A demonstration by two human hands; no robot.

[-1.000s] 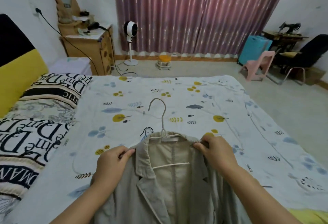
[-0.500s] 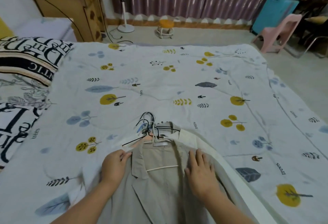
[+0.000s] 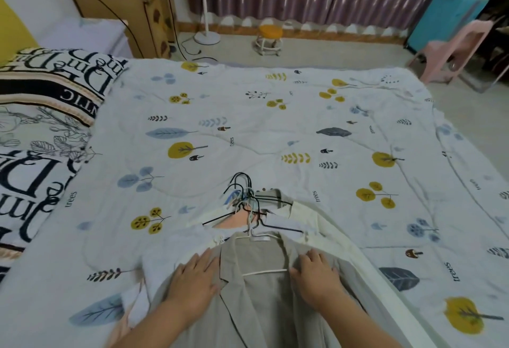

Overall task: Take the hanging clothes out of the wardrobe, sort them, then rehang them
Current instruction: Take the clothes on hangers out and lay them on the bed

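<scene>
left hand [image 3: 194,279]: flat, fingers spread on beige jacket [image 3: 264,292]
right hand [image 3: 316,279]: flat on jacket
jacket: atop clothes pile on bed [image 3: 275,127]

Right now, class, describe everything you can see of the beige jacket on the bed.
The beige jacket looks like thin woven cloth with a notched collar. It lies flat and open on a white hanger, topmost on a pile of hung clothes. The left hand and right hand press flat on its shoulders.

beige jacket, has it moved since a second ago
Yes. The beige jacket went from held up off the bedsheet to lying on the hanger pile.
</scene>
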